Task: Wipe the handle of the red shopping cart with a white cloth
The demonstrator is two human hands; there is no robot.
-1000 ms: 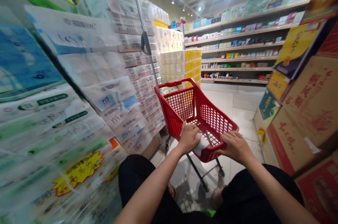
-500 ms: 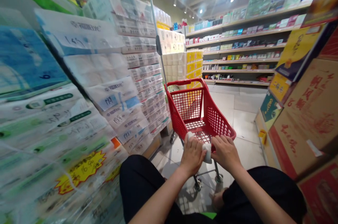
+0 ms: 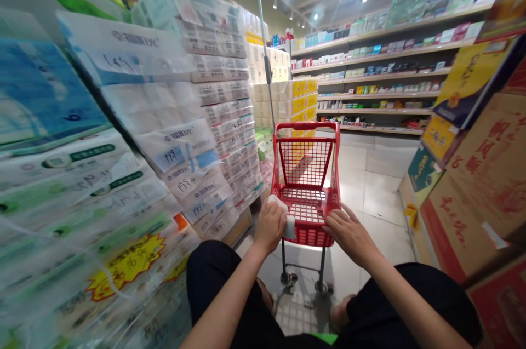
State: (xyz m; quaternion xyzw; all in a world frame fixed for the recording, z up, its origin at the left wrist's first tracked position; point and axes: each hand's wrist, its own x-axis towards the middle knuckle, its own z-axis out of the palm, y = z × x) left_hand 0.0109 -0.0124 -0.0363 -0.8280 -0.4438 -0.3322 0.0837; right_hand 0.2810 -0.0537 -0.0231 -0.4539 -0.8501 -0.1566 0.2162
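A small red shopping cart (image 3: 310,231) stands upright between my knees, its mesh basket holding nothing that I can see. My left hand (image 3: 270,224) is closed on a white cloth (image 3: 290,227) against the cart's near left corner. At the near right corner, my right hand (image 3: 349,231) rests with its fingers bent over the red rim; the thumb side is partly hidden. A thin pole (image 3: 263,26) rises from the cart's left side.
Tall stacks of wrapped tissue packs (image 3: 193,141) line the left. Cardboard boxes (image 3: 485,173) are piled at the right. Beyond the tiled floor (image 3: 378,195) stand long shelves (image 3: 378,94) of small goods.
The cart has turned so its near end faces me squarely. My left hand has moved left with the cloth, farther from my right hand, which has shifted only slightly.
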